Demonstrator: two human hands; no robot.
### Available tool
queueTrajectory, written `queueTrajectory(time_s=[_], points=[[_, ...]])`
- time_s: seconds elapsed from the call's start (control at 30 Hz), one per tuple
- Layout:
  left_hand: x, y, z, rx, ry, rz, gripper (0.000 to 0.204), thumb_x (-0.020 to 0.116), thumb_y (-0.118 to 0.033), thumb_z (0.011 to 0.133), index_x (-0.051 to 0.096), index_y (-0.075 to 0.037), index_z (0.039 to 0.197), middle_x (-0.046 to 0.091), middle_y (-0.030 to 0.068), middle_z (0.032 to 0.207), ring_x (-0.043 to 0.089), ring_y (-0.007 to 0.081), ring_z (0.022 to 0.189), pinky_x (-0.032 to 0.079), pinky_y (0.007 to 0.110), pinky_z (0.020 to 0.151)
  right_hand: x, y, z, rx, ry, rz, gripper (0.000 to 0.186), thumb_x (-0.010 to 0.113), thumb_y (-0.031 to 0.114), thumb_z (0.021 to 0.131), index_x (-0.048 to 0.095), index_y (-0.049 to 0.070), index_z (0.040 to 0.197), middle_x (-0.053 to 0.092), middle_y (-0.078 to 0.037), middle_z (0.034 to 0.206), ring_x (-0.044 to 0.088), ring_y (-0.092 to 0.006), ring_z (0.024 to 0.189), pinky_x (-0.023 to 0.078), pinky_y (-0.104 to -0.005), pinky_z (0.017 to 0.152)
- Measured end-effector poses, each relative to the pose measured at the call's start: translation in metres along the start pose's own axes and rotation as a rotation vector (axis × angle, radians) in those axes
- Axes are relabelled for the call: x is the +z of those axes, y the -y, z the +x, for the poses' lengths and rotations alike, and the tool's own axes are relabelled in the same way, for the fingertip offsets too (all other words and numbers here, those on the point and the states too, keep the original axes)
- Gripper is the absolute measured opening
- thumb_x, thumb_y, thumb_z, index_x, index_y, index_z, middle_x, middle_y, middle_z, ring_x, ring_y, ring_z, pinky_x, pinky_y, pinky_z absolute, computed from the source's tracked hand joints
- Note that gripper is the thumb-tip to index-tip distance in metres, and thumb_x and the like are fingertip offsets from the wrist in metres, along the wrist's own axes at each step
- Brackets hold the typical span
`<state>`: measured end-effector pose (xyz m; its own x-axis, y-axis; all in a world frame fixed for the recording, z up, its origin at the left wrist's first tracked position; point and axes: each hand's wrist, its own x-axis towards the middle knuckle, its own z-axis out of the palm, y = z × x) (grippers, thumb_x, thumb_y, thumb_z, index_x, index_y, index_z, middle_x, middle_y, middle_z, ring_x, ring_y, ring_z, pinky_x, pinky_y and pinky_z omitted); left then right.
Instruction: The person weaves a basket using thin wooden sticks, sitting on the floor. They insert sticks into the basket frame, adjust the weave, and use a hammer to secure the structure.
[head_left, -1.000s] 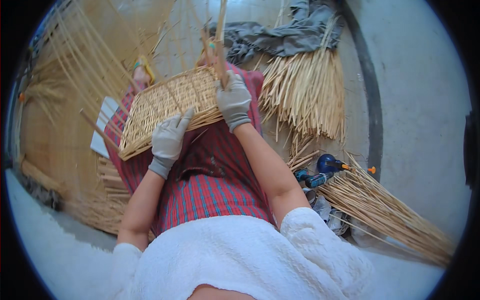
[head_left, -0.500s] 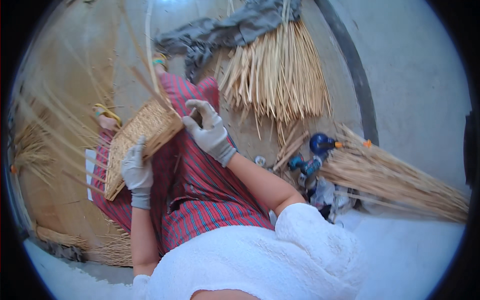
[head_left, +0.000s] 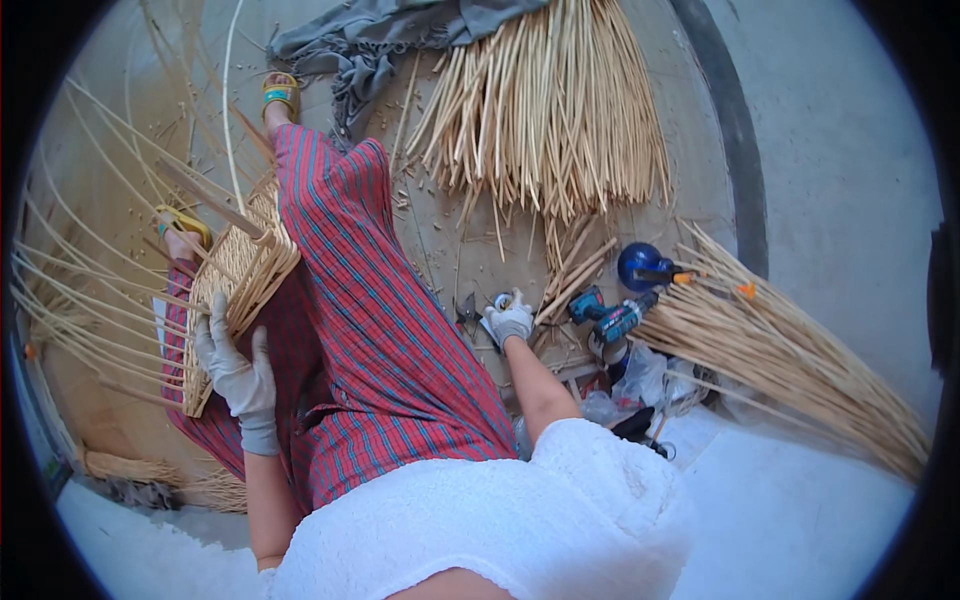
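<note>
A half-woven wicker basket (head_left: 240, 265) lies tilted across my lap, its long loose canes fanning out to the far left. My gloved left hand (head_left: 238, 378) grips its near side, thumb apart from the fingers. On the floor to the right of my legs, my gloved right hand (head_left: 512, 320) has its fingers bent around a small round object (head_left: 501, 300), perhaps a tape measure, which they partly hide. Just left of that hand lie dark-jawed cutters (head_left: 467, 309).
A large cane bundle (head_left: 545, 115) lies ahead under a grey cloth (head_left: 400, 30). To the right are a blue spray bottle (head_left: 643, 267), a teal cordless drill (head_left: 615, 315), a second cane bundle (head_left: 790, 350) and plastic bags (head_left: 645, 378). Cane offcuts litter the floor.
My right hand has left the basket's corner and moved down and right to the small round object on the floor. My left hand keeps hold of the basket, which appears farther left.
</note>
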<state>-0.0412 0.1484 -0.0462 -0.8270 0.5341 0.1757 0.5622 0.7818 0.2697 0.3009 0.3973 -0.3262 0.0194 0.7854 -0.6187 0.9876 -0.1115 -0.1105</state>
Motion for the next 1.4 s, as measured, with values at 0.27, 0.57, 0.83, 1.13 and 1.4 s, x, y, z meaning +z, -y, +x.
queueTrajectory(time_s=[0.27, 0.57, 0.83, 1.13, 1.4], points=[[-0.006, -0.047, -0.013, 0.085, -0.132, -0.257, 0.056, 0.072, 0.000, 0.089, 0.058, -0.008, 0.143, 0.051, 0.0181, 0.146, 0.048, 0.0367, 0.138, 0.039, 0.046, 0.115, 0.015, 0.037, 0.040, -0.068, 0.305, 0.549, 0.044, 0.068, 0.031, 0.090, 0.057, 0.008, 0.126, 0.066, -0.015, 0.105, 0.069, -0.0274, 0.093, 0.058, -0.0393, 0.083], [0.010, -0.093, -0.018, -0.480, 0.578, -1.509, 0.039, 0.057, -0.019, 0.107, 0.049, -0.004, 0.143, 0.064, 0.0070, 0.109, 0.064, 0.0095, 0.080, 0.057, 0.025, 0.068, -0.185, 0.219, -0.149, -1.428, 0.298, 0.781, 0.025, 0.068, 0.026, 0.100, 0.064, 0.007, 0.116, 0.065, -0.008, 0.106, 0.065, -0.0221, 0.097, 0.053, -0.0358, 0.083], [-0.035, -0.017, -0.019, -0.510, 0.410, -1.603, 0.033, 0.070, -0.038, 0.099, 0.053, -0.010, 0.095, 0.051, -0.0038, 0.064, 0.040, 0.0042, 0.042, 0.032, 0.021, 0.039, -0.213, 0.270, -0.233, -1.460, 0.567, 0.158, 0.049, 0.075, 0.034, 0.091, 0.063, 0.010, 0.131, 0.073, -0.016, 0.110, 0.070, -0.0338, 0.105, 0.055, -0.0452, 0.091], [-0.009, 0.054, -0.050, -0.536, -0.031, -1.196, 0.030, 0.070, -0.011, 0.097, 0.061, -0.007, 0.125, 0.063, 0.0019, 0.106, 0.063, 0.0110, 0.087, 0.054, 0.027, 0.080, -0.192, 0.283, -0.190, -1.038, 0.720, 0.462, 0.023, 0.058, 0.022, 0.107, 0.071, 0.004, 0.100, 0.067, 0.001, 0.084, 0.059, -0.0071, 0.077, 0.049, -0.0255, 0.074], [0.009, 0.053, -0.045, -0.486, -0.165, -0.906, 0.041, 0.073, 0.007, 0.085, 0.063, -0.004, 0.123, 0.066, 0.0031, 0.099, 0.063, 0.0118, 0.093, 0.052, 0.028, 0.092, -0.166, 0.332, -0.187, -1.059, 0.707, 0.477, 0.028, 0.053, 0.024, 0.109, 0.068, 0.002, 0.099, 0.067, -0.003, 0.084, 0.061, -0.0101, 0.073, 0.051, -0.0267, 0.068]])
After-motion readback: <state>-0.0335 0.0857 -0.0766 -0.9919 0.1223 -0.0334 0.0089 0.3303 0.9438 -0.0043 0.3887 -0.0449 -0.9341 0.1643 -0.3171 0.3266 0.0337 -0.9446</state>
